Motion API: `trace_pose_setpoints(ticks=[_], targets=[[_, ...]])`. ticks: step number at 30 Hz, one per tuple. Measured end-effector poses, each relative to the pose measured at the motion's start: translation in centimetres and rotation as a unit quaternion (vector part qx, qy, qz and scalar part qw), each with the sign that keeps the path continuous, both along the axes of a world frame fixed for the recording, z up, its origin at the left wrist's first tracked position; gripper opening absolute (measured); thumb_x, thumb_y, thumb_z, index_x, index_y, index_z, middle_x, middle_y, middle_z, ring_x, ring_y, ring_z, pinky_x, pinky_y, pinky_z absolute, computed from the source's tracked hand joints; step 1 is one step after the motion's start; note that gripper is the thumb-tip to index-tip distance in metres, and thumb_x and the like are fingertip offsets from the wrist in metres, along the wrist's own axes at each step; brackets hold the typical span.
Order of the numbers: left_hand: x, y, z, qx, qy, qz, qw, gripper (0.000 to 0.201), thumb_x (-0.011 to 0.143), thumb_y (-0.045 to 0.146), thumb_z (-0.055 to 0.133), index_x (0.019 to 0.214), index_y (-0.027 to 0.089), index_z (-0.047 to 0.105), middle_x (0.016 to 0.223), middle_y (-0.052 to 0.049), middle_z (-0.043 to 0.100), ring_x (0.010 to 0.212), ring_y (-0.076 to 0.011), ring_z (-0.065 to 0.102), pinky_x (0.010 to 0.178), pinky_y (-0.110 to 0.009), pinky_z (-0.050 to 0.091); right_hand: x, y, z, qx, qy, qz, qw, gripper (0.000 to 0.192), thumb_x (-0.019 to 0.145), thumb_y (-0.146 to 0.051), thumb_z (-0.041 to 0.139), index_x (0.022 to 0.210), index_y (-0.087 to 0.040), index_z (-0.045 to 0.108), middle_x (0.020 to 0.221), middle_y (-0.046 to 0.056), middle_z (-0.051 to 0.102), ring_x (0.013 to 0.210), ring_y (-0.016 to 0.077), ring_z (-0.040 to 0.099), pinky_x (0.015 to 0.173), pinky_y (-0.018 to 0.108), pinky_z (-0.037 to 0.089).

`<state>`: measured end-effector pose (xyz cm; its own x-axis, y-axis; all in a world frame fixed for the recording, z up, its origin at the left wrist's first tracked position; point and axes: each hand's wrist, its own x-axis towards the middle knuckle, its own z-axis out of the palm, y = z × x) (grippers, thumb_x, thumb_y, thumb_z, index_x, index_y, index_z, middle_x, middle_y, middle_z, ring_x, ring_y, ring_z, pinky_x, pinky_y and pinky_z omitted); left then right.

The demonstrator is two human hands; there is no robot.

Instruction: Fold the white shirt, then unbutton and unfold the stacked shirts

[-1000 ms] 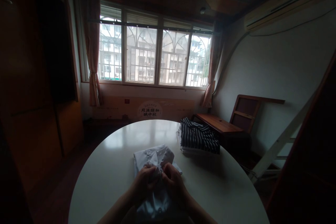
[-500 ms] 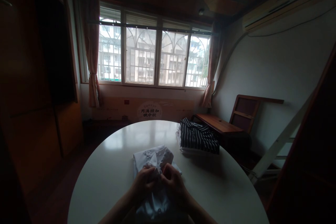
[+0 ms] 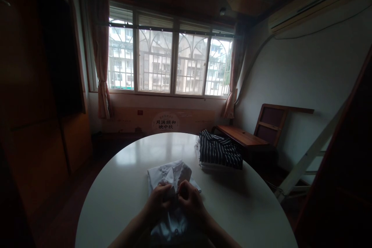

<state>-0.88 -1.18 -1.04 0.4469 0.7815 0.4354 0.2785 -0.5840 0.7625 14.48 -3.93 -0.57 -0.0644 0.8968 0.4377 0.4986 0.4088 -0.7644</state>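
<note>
A white shirt (image 3: 170,174) lies on the round white table (image 3: 122,193) right in front of me. My left hand (image 3: 158,201) and my right hand (image 3: 190,199) meet at the shirt's front, both pinching its fabric near the placket. The fingertips are close together and almost touch. The shirt's lower part runs under my wrists and is partly hidden.
A folded dark striped shirt (image 3: 219,151) rests on a small pile at the table's far right edge. Behind it stand a wooden bench (image 3: 242,136) and a leaning frame. A barred window (image 3: 171,64) fills the far wall. Dark cabinets line the left side.
Both hands stay on the white shirt; the fingers have shifted slightly closer together. The camera has tilted a little.
</note>
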Motion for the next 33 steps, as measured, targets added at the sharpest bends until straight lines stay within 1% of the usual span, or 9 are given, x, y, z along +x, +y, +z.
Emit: trace_pose_setpoints(ticks=[6,12,15,19,22,24,27,29,33], targets=[[0.0,0.1,-0.3,0.048,0.001,0.033,0.998,0.006,0.068,0.011,0.054,0.064,0.015,0.054,0.069,-0.003,0.058,0.068,-0.0157,0.053,0.062,-0.025,0.042,0.1,0.2,-0.4,0.037,-0.021,-0.064,0.997,0.014,0.06,-0.006,0.045,0.062,-0.02,0.042,0.064,-0.001,0.047,0.059,0.0123,0.045,0.056,0.024,0.035],[-0.5,0.5,-0.3,0.124,-0.062,0.175,0.975,0.015,0.073,0.019,0.052,0.086,0.019,0.059,0.081,-0.004,0.064,0.076,-0.0189,0.058,0.069,-0.031,0.048,0.8,0.6,-0.7,0.076,0.021,-0.151,0.985,0.014,0.063,-0.006,0.043,0.063,-0.02,0.042,0.067,-0.001,0.047,0.06,0.0131,0.045,0.058,0.026,0.039],[-0.7,0.8,-0.5,0.152,-0.072,0.22,0.961,0.014,0.074,0.02,0.051,0.086,0.02,0.058,0.081,-0.004,0.064,0.076,-0.0191,0.059,0.069,-0.032,0.049,0.9,0.4,-0.5,0.132,0.008,-0.157,0.979,0.016,0.067,-0.005,0.041,0.07,-0.02,0.047,0.074,0.002,0.049,0.068,0.0156,0.049,0.063,0.027,0.041],[-0.8,1.0,-0.7,0.175,-0.058,0.232,0.955,0.013,0.076,0.02,0.05,0.087,0.02,0.058,0.084,-0.004,0.064,0.079,-0.0201,0.06,0.071,-0.034,0.049,0.2,-0.5,-0.1,0.207,-0.061,-0.083,0.973,0.021,0.073,-0.007,0.04,0.081,-0.02,0.054,0.089,0.006,0.052,0.085,0.0183,0.051,0.074,0.03,0.042],[-0.8,1.0,-0.5,0.186,-0.05,0.237,0.952,0.014,0.078,0.021,0.049,0.088,0.02,0.059,0.086,-0.005,0.066,0.081,-0.021,0.06,0.073,-0.036,0.049,-0.6,-1.1,0.1,0.133,-0.119,-0.001,0.984,0.019,0.076,-0.011,0.043,0.087,-0.019,0.056,0.072,0.002,0.054,0.064,0.0145,0.052,0.06,0.025,0.04],[-0.9,1.0,-0.4,0.194,-0.047,0.234,0.952,0.015,0.079,0.022,0.048,0.089,0.02,0.06,0.086,-0.005,0.066,0.08,-0.0207,0.06,0.074,-0.036,0.048,-0.9,-1.3,0.3,0.065,-0.142,0.032,0.987,0.017,0.076,-0.016,0.045,0.087,-0.019,0.058,0.058,-0.002,0.05,0.05,0.0116,0.046,0.051,0.023,0.033],[-0.9,1.0,-0.2,0.203,-0.045,0.228,0.951,0.014,0.081,0.023,0.049,0.088,0.02,0.061,0.085,-0.004,0.067,0.079,-0.0195,0.06,0.073,-0.034,0.048,-0.9,-1.4,0.5,0.019,-0.154,0.06,0.986,0.012,0.076,-0.017,0.046,0.071,-0.018,0.057,0.051,-0.004,0.042,0.046,0.0088,0.039,0.049,0.022,0.027],[-0.9,0.9,-0.1,0.207,-0.048,0.23,0.95,0.014,0.081,0.023,0.049,0.088,0.02,0.06,0.085,-0.004,0.067,0.078,-0.0189,0.06,0.072,-0.033,0.048,-0.6,-1.4,0.6,0.008,-0.149,0.098,0.984,0.015,0.074,-0.014,0.045,0.059,-0.018,0.048,0.049,-0.006,0.035,0.045,0.007,0.032,0.048,0.021,0.024],[-1.0,0.5,0.3,0.225,-0.069,0.234,0.943,0.013,0.082,0.024,0.048,0.087,0.02,0.06,0.084,-0.004,0.066,0.078,-0.018,0.06,0.072,-0.032,0.048,-0.3,-1.8,0.6,-0.023,-0.112,0.179,0.977,0.021,0.071,-0.012,0.043,0.053,-0.018,0.034,0.048,-0.007,0.023,0.044,0.0056,0.023,0.044,0.02,0.02]])
